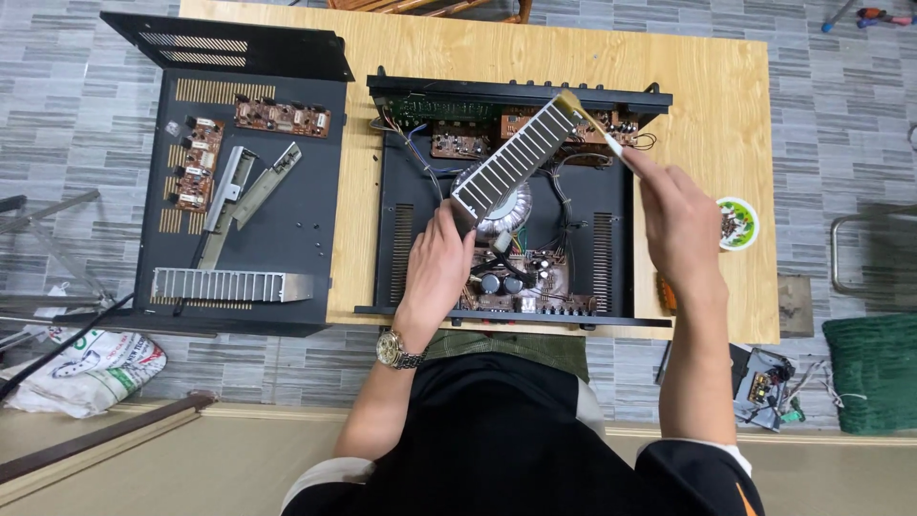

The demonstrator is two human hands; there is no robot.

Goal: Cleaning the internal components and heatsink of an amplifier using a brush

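The left hand is clamped on the lower end of a finned aluminium heatsink, holding it tilted up out of the open black amplifier chassis that sits on the wooden surface. The right hand is closed around the white handle of a small brush, whose bristle tip rests at the heatsink's upper corner, near the rear circuit boards. The two hands are well apart, one at each end of the heatsink. Below the raised heatsink lies the toroidal transformer, partly hidden, with a capacitor board toward the front edge. To brush well here, it seems wise to keep the left grip firm so the fins do not rock, and to stroke along the channels rather than across them, so dust leaves the grooves instead of packing in. Light pressure looks best, since wires run close beside the heatsink. To the left, the removed cover carries loose circuit boards, metal brackets and a second heatsink. A small round dish sits at the right edge of the surface.
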